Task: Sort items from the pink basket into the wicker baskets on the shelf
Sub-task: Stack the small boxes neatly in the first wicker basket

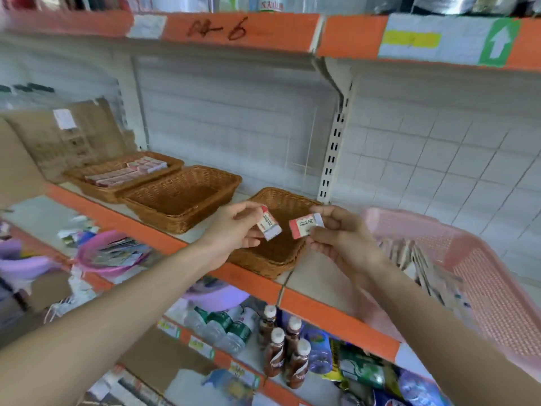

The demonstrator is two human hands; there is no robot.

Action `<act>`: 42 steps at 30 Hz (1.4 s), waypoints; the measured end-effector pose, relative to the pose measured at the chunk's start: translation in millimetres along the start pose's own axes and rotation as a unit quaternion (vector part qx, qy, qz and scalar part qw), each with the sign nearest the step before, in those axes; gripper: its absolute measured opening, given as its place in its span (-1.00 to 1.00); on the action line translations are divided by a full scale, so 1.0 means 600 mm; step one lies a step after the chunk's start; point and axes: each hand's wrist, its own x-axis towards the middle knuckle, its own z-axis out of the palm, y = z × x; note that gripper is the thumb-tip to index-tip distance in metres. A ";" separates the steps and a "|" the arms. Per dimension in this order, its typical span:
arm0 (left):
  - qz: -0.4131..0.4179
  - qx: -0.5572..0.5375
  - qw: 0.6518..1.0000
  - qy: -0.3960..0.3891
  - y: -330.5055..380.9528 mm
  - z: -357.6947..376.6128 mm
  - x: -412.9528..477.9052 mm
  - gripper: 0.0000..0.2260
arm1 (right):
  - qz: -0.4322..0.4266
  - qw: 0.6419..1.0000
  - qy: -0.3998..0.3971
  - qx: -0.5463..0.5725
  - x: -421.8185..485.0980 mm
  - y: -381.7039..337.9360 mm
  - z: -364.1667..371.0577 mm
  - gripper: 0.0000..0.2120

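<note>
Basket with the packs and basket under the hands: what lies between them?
A third wicker basket, empty, stands between them; the head view shows it.

left eraser [269, 227] and right eraser [306, 226], red-white, marked 2b, tilted above right wicker basket [281, 200]; pink basket [483, 273] just beside, holding packets.

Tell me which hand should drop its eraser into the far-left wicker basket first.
Left, probably. The left hand holds its eraser on the side nearer the far-left wicker basket; the right hand, by the pink basket, would have to cross over it.
</note>
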 end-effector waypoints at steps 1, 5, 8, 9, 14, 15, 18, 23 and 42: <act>-0.009 -0.012 1.000 0.009 -0.002 -0.033 -0.007 -0.88 | 0.002 1.000 -0.007 0.005 0.003 0.010 0.034 -0.71; -0.030 -0.031 0.998 0.039 -0.011 -0.170 -0.044 -0.82 | 0.025 0.999 -0.024 0.010 0.015 0.054 0.178 -0.74; -0.031 -0.034 0.997 0.062 -0.017 -0.266 -0.073 -0.80 | 0.042 0.998 -0.042 0.009 0.020 0.084 0.279 -0.81; -0.033 -0.034 0.996 0.070 -0.019 -0.294 -0.082 -0.81 | 0.048 0.998 -0.046 0.010 0.021 0.093 0.309 -0.84; -0.049 -0.035 0.993 0.105 -0.028 -0.407 -0.113 -0.83 | 0.116 0.989 -0.085 0.031 0.030 0.124 0.431 -0.77; -0.054 -0.035 0.992 0.109 -0.030 -0.425 -0.115 -0.85 | 0.130 0.987 -0.092 0.033 0.033 0.127 0.450 -0.74; -0.074 -0.041 0.986 0.143 -0.041 -0.471 -0.112 -0.87 | 0.147 0.984 -0.103 0.007 0.046 0.137 0.492 -0.75; -0.104 -0.047 0.978 0.172 -0.060 -0.522 -0.086 -0.90 | 0.148 0.979 -0.134 -0.030 0.086 0.150 0.537 -0.89; 0.065 0.375 0.923 0.061 -0.021 -0.712 0.258 -0.81 | -0.100 0.931 -0.091 -0.339 0.437 0.147 0.619 -0.84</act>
